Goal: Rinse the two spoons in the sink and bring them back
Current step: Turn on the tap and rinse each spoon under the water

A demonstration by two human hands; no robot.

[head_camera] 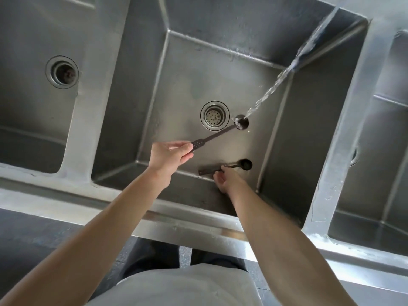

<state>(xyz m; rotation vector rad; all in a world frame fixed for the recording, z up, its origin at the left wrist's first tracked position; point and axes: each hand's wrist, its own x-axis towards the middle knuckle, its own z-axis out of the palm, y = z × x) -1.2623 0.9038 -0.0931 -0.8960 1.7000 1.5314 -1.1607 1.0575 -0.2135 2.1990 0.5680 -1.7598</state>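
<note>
Clearly left hand pinches one spoon under water; right hand grips another spoon, fingers mostly hidden.

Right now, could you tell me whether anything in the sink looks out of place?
Nothing stands out: the water stream lands in the bowl of the spoon in the left hand; the right hand holds the second spoon.

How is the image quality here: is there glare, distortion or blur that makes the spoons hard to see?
Head view: wide-angle lens bends the sink edges; glare on the wet rim at right. The water stream is motion-blurred. The left hand holds one spoon sharp under the stream; the right hand holds the other spoon, dark, in shadow.
</note>
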